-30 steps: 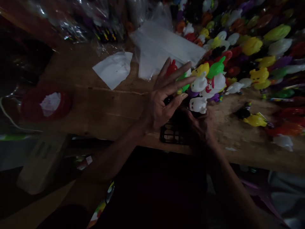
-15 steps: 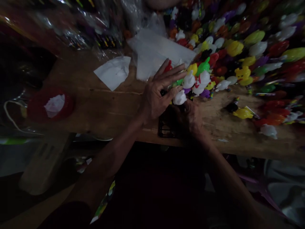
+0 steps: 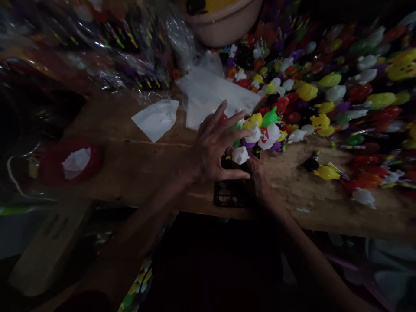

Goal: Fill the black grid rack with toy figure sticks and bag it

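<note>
My left hand point(image 3: 212, 147) is spread wide, thumb and fingers apart, around the left side of a small white plastic figure point(image 3: 240, 155). Nothing shows in its grip. Just right of that figure is my right hand point(image 3: 259, 177), low and in shadow; its fingers are mostly hidden, and whether they hold anything is unclear. Beneath both hands lies a black grid rack point(image 3: 224, 195) with square openings. Behind the white figure several toy figures cluster, among them a yellow one point(image 3: 252, 121), a green one point(image 3: 269, 117) and a white one with a red mark point(image 3: 269, 136).
Many coloured plastic figures point(image 3: 321, 123) are heaped across the bench's right side. White plastic sheets point(image 3: 217, 93) and a paper piece point(image 3: 157, 120) lie behind my left hand. A red round dish point(image 3: 48, 162) sits at left, a pink basin point(image 3: 224, 26) at the back, bagged toys point(image 3: 130, 47) far left.
My left hand has opened, its thumb moving away from the white figure and its fingers spreading. The view has tilted up, so the pink basin shows more. My right hand stays beside the figure.
</note>
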{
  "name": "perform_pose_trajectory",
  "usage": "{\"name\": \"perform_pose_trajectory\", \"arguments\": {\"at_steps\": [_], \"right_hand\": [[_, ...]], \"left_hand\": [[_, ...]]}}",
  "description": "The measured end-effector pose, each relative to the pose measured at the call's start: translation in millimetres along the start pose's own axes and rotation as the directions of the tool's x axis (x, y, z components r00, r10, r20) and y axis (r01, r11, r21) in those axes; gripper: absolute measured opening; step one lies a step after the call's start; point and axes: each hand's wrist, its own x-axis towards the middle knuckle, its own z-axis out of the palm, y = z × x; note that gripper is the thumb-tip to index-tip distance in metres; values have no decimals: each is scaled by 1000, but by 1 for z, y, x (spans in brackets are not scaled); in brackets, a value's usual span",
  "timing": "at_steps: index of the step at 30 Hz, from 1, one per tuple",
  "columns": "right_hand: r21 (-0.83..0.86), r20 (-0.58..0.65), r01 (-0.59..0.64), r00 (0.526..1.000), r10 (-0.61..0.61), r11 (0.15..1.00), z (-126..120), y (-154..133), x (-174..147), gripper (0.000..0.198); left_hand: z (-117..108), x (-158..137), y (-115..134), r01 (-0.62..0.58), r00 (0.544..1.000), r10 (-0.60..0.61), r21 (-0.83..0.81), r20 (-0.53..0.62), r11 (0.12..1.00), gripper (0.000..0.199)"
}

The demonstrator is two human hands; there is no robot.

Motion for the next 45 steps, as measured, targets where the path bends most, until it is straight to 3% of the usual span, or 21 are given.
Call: {"name": "perform_pose_trajectory", "arguments": {"at_steps": [5,8,11,17,23,26,30,32,35,36,39,42,45], "right_hand": [[8,-11,-50,999,50,999,3,-2,-3,19],[11,-14,-101,995,101,995,3,-5,-2,17],[31,15,-158,987,158,987,2,-7,1,7],[-57,67,-197,977,200,979,15,1,-6,16],[-197,87,-129,985,148,972,25,0,-6,16],[-204,-23,-112,994,110,973,2,-12,-23,19],[-236,-247,-172,963,112,956,-80,-15,-68,26],[-361,-360,-277,922,141,891,-127,-5,-83,23],[-526,-440,-391,885,152,755,-176,22,-82,19],[-566,-440,-400,886,147,721,-184,32,-75,18],[-625,-402,-402,900,166,669,-193,62,-46,15],[-583,-351,-471,881,318,661,-190,87,-22,10],[-517,-324,-542,841,434,662,-187,112,-13,8]], "left_hand": [[1,10,-7,-27,996,30,-28,89,999,33],[-1,10,-11,-87,994,91,-58,58,994,21],[0,9,-17,-168,985,170,-67,23,983,23],[15,7,-22,-92,996,93,-105,5,990,26],[25,-1,-23,-77,997,77,-41,-8,996,31],[22,0,-21,-58,998,57,-22,-24,998,27],[0,9,0,-156,986,162,128,-36,979,45],[-11,14,23,-189,978,203,205,-50,960,51],[-7,16,67,-197,970,216,155,-115,968,36],[2,13,80,-181,980,186,69,-73,981,28],[37,-6,99,-271,959,276,-89,58,959,19],[59,-33,88,-200,963,204,-40,174,979,31],[58,-56,72,-101,963,104,-22,247,995,34]]}}
